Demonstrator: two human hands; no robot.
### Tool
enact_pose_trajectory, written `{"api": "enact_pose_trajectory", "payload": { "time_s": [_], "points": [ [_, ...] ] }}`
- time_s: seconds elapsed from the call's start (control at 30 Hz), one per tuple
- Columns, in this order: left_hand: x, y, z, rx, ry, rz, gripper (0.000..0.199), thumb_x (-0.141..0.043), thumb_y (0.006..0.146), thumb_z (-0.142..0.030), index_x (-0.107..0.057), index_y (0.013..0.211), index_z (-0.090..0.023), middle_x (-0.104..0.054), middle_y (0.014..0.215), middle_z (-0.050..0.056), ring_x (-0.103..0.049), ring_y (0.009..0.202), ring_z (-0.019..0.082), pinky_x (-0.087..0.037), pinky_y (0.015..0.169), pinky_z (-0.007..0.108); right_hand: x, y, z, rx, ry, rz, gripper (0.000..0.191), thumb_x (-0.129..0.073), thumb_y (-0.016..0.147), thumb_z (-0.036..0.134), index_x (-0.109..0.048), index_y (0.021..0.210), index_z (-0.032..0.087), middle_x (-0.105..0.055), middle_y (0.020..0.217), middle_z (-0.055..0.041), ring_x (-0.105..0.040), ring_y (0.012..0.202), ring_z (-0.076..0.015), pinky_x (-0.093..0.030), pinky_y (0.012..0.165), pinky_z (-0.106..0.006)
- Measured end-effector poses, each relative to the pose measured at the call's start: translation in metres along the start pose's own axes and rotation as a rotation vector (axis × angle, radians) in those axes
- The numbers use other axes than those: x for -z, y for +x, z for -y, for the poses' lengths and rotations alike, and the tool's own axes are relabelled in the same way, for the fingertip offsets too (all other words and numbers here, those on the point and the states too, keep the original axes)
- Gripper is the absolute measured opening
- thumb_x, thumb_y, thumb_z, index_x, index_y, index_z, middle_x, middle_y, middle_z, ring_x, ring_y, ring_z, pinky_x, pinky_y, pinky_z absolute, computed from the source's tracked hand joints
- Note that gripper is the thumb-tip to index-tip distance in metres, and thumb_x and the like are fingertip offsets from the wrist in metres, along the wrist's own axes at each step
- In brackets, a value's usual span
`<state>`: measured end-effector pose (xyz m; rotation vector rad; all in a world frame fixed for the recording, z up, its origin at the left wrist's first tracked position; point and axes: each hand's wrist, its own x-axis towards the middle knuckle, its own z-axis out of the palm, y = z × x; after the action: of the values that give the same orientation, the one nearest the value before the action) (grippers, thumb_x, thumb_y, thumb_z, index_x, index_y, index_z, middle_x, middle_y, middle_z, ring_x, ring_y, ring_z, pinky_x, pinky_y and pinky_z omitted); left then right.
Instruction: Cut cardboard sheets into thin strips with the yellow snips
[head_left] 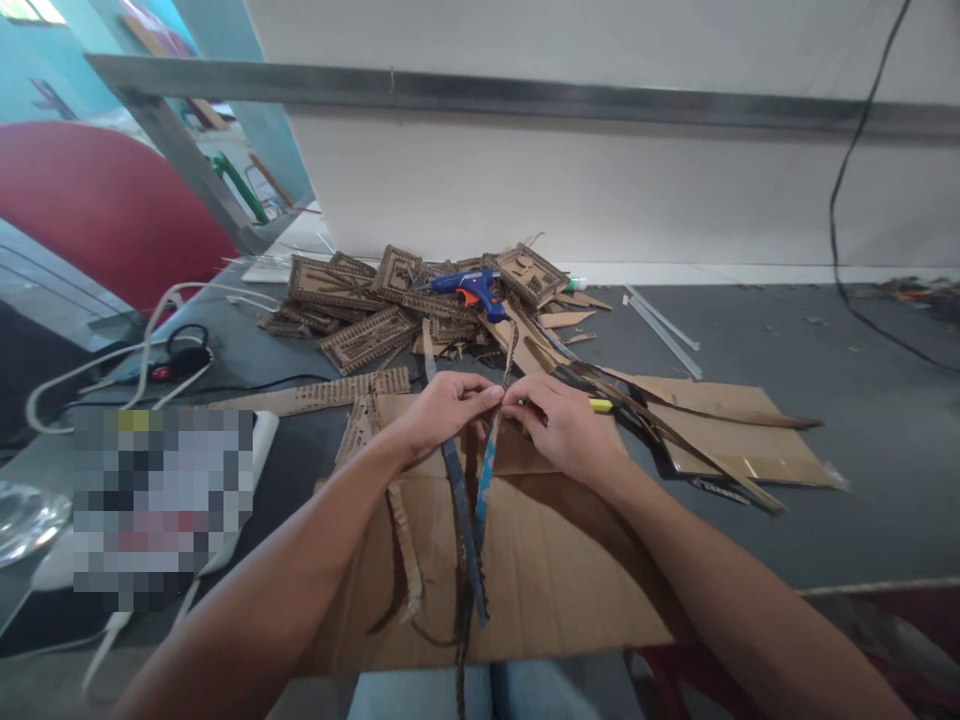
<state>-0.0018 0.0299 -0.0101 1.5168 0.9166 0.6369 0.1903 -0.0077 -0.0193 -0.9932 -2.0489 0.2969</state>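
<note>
My left hand [450,410] and my right hand [559,425] meet above a large cardboard sheet [570,570]. Both are closed, thumbs and fingers pinching a thin cardboard strip [486,475] with blue printing on its lower part. The strip's bare corrugated end rises past my fingertips. A darker blue-grey strip [461,500] runs beneath my left hand, and a narrow torn brown strip [406,545] lies to its left. Behind my right hand a yellow end of some object [601,405] pokes out; whether that hand touches it I cannot tell.
A blue glue gun [476,288] rests on a pile of cardboard frames [367,340] at the back. Glue sticks [664,330], long cardboard strips [697,410] and a flat cardboard piece [720,430] lie right. White cables [146,345] and a pixelated device [161,500] occupy the left.
</note>
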Motion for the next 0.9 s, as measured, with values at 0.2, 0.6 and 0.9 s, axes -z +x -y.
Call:
{"api": "enact_pose_trajectory", "payload": {
  "time_s": [0.2,0.6,0.9],
  "points": [
    [0.004,-0.003,-0.003,0.005,0.01,0.084,0.047,-0.065,0.083,-0.058,-0.068,0.079,-0.012,-0.07,0.069,0.005,-0.061,0.051,0.011,-0.046,0.05,0.02,0.002,0.001,0.004,0.024,-0.029,-0.032,0.013,-0.057,0.095,0.018,-0.062,0.084,0.022,-0.064,0.085,-0.0036,-0.062,0.078,-0.0161,-0.049,0.072,-0.028],
    [-0.006,-0.002,-0.008,-0.006,-0.04,0.009,0.047,-0.065,0.082,-0.058,-0.064,0.072,-0.012,-0.067,0.06,0.003,-0.058,0.046,0.01,-0.046,0.047,0.02,0.001,0.001,0.005,-0.015,-0.044,-0.042,0.012,-0.057,0.093,0.016,-0.058,0.083,0.022,-0.064,0.083,-0.0043,-0.06,0.077,-0.0176,-0.049,0.07,-0.029],
    [-0.007,-0.001,-0.005,-0.008,-0.041,-0.028,0.045,-0.066,0.083,-0.055,-0.063,0.07,-0.012,-0.065,0.058,0.002,-0.056,0.046,0.01,-0.046,0.047,0.021,0.0,0.001,0.006,-0.04,-0.064,-0.043,0.013,-0.055,0.094,0.018,-0.058,0.082,0.023,-0.063,0.083,-0.0045,-0.061,0.077,-0.0183,-0.049,0.069,-0.03]
  ]
}}
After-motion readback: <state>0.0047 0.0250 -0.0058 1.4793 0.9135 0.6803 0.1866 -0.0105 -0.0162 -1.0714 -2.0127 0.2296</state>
